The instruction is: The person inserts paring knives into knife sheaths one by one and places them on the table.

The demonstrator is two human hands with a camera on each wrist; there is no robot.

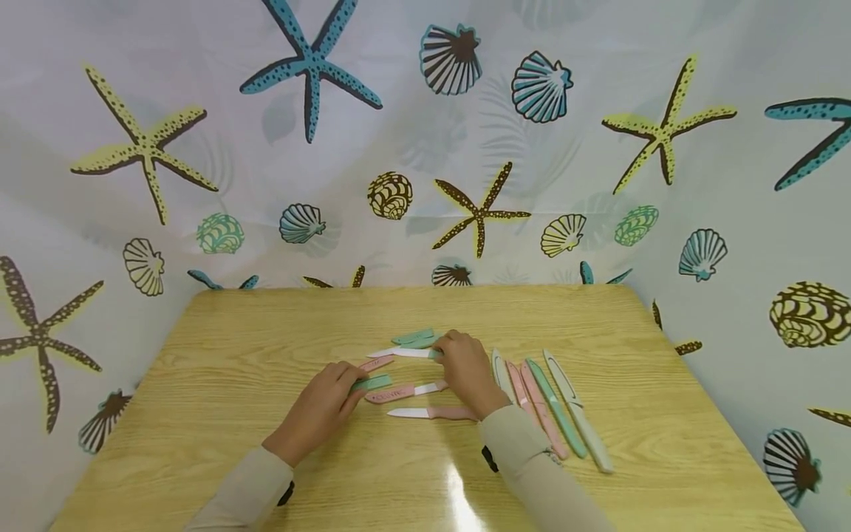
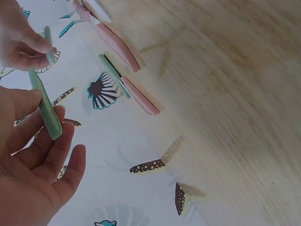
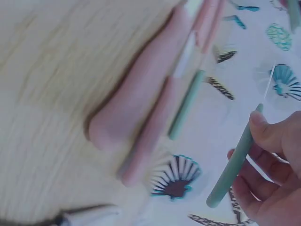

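Note:
My left hand [image 1: 322, 403] pinches a green knife sheath [image 2: 47, 106] between thumb and fingers, raised in front of me. In my right hand [image 1: 468, 373] is a green-handled knife [image 3: 230, 165], gripped by its handle, its thin white blade [image 1: 414, 353] pointing left toward the sheath side. Sheath and blade are apart. Between and below the hands lie a pink-handled knife with a bare white blade [image 1: 408, 413] and a pink sheath with lettering [image 1: 388, 394], beside another white blade [image 1: 428, 387]. A second pink sheath [image 1: 377, 363] lies just beyond the left fingers.
Farther back lie a green sheath [image 1: 414, 336] and another bare white blade [image 1: 382, 352]. Right of my right wrist, several sheathed knives lie side by side, among them a green one [image 1: 557, 406] and a cream one [image 1: 578, 410]. A patterned cloth [image 1: 505, 148] surrounds the wooden table [image 1: 253, 325].

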